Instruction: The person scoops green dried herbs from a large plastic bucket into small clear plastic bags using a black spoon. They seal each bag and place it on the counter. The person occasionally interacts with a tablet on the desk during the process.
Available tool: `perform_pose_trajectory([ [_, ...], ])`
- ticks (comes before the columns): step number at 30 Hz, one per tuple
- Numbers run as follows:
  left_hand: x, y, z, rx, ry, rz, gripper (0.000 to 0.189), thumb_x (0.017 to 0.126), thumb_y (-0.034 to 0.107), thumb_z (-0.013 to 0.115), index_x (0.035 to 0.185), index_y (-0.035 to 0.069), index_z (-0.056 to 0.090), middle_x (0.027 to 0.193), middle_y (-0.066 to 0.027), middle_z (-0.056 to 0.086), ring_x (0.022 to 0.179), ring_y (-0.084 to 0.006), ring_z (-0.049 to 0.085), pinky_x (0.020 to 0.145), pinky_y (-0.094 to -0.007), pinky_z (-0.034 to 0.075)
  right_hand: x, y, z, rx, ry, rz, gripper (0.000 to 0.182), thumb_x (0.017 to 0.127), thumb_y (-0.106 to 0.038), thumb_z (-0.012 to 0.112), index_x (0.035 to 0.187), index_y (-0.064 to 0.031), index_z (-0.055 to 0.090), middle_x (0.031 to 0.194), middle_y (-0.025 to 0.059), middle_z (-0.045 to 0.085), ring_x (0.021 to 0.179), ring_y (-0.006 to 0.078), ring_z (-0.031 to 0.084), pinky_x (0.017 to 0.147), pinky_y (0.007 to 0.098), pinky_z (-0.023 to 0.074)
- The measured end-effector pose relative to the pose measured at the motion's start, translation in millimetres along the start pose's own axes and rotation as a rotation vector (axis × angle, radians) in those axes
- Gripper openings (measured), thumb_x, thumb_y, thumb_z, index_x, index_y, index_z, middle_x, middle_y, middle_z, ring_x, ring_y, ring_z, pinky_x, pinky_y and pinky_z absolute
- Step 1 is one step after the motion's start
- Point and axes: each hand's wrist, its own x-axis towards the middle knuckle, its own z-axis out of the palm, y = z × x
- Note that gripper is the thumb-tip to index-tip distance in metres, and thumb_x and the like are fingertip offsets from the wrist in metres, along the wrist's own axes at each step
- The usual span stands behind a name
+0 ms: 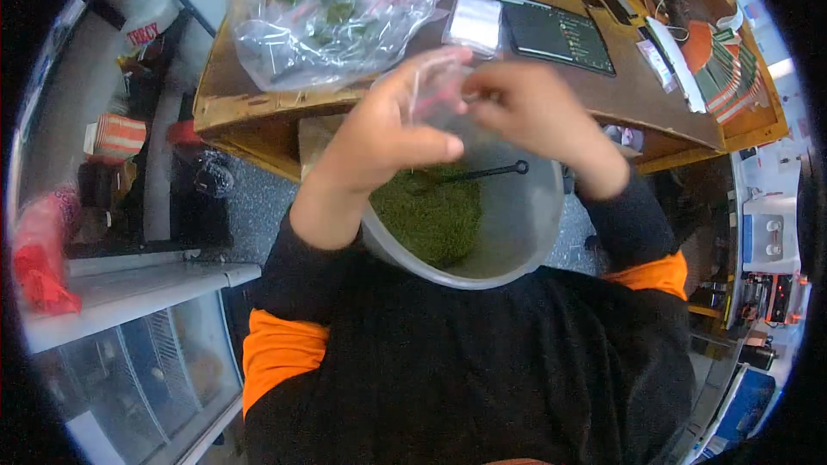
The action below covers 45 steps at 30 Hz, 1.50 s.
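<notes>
A small clear plastic bag [437, 87] is held in my left hand [381, 135], with the thumb spread away from the fingers. At the bag's right edge, the curled, blurred fingers of my right hand [533, 103] pinch the plastic. Both hands are raised above a translucent plastic tub [533, 226]. Fine green dried herb [426, 219] lies in the tub, heaped toward its left side. A black long-handled spoon [488, 172] rests in there, its looped handle end pointing right and its head hidden or sunk in the herb.
Ahead stands a wooden desk [258, 106]. On it lie a large clear bag with green contents [336, 13], a stack of small clear bags [475, 22], a dark-screened tablet [559, 32] and striped paper bags [730, 71]. A glass-fronted display case [148, 349] is at my left.
</notes>
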Motion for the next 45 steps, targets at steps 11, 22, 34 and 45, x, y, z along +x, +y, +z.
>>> perform_pose_trajectory([
  [11,1,-4,-3,-0.134,0.146,-0.037,0.076,0.056,0.006,0.07,0.125,0.006,0.038,0.097,-0.0018,0.047,0.099,-0.0186,0.05,0.091,-0.0318,0.037,6,52,125,-0.281,-0.476,-0.013,0.019,0.076,-0.019,0.056,0.086,-0.0056,0.066,0.086,0.015,0.065,0.08,0.0304,0.064,0.066,0.0421,0.0511],
  [22,1,-8,-1,-0.061,0.111,0.049,0.081,0.059,0.006,0.076,0.128,0.011,0.034,0.097,-0.0019,0.046,0.1,-0.0166,0.048,0.091,-0.0312,0.036,-10,24,60,-0.111,-0.755,-0.03,0.032,0.082,-0.032,0.054,0.08,-0.0016,0.065,0.075,0.021,0.062,0.074,0.0381,0.06,0.066,0.0458,0.0472],
  [34,1,-7,3,-0.076,0.138,-0.035,0.069,0.062,0.019,0.078,0.119,0.007,0.042,0.101,-0.0049,0.047,0.095,-0.0151,0.047,0.085,-0.0292,0.039,-78,23,-24,0.051,-0.263,0.173,0.024,0.082,-0.025,0.056,0.08,-0.0028,0.066,0.071,0.0174,0.062,0.066,0.034,0.06,0.061,0.0398,0.0467],
  [45,6,-2,8,0.238,-0.066,-0.244,0.055,0.063,0.007,0.077,0.109,0.004,0.049,0.106,-0.0034,0.05,0.101,-0.0145,0.048,0.088,-0.0294,0.04,-76,-6,-60,-0.089,0.247,0.047,0.016,0.08,-0.012,0.061,0.081,0.0035,0.064,0.066,0.013,0.061,0.058,0.0151,0.057,0.055,0.0277,0.0431],
])
